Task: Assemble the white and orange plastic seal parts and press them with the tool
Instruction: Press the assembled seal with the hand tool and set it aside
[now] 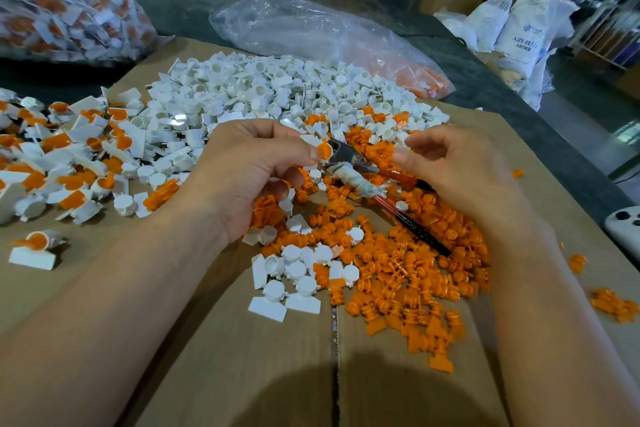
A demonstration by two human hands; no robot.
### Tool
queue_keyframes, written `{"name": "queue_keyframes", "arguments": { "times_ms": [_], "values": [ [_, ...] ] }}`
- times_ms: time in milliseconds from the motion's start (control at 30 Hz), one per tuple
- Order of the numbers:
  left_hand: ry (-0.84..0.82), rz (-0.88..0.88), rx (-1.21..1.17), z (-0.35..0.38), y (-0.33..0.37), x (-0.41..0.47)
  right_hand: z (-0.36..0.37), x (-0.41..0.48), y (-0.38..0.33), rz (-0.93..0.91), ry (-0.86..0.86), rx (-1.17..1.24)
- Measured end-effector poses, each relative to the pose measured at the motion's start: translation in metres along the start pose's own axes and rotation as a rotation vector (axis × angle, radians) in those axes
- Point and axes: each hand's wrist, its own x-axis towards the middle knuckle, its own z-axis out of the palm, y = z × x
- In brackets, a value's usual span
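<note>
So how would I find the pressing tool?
Find the cardboard sheet covered in white and orange pieces, then look between the left hand and right hand. The tool points at the orange seal the left hand pinches. Unlike those pieces, it is long, with red-and-black handles and a grey wrapped middle.

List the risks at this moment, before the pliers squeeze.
1. The left hand pinches the seal right at the head of the pliers, so a fingertip may get nipped.
2. The right hand seems to hold only one handle; the tool could slip and press the seal askew.
</note>
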Motion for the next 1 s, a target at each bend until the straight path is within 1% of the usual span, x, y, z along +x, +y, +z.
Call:
{"name": "queue_keyframes", "arguments": {
  "times_ms": [100, 200, 333, 467, 800, 867, 1000],
  "values": [
    [0.003, 0.003, -0.010, -0.001, 0.000, 0.000, -0.002, 0.000, 0.004, 0.032, -0.212, -0.115],
    [-0.007, 0.007, -0.019, -0.001, 0.000, 0.000, 0.001, -0.002, 0.000, -0.005, -0.392, -0.295],
    [-0.020, 0.011, -0.029, -0.001, 0.000, 0.001, 0.007, -0.003, -0.004, -0.002, -0.487, -0.414],
    [-0.018, 0.016, -0.026, -0.001, -0.001, 0.001, 0.009, -0.004, -0.004, 0.001, -0.469, -0.440],
    [0.008, 0.040, -0.035, -0.001, -0.004, 0.004, 0.011, -0.004, -0.009, -0.030, -0.229, -0.385],
    [0.023, 0.060, -0.050, -0.002, -0.005, 0.005, 0.006, -0.005, -0.010, -0.049, -0.210, -0.387],
    [0.060, 0.116, -0.151, 0.000, -0.007, 0.008, -0.003, -0.007, -0.012, -0.070, -0.171, -0.263]
  ]
}}
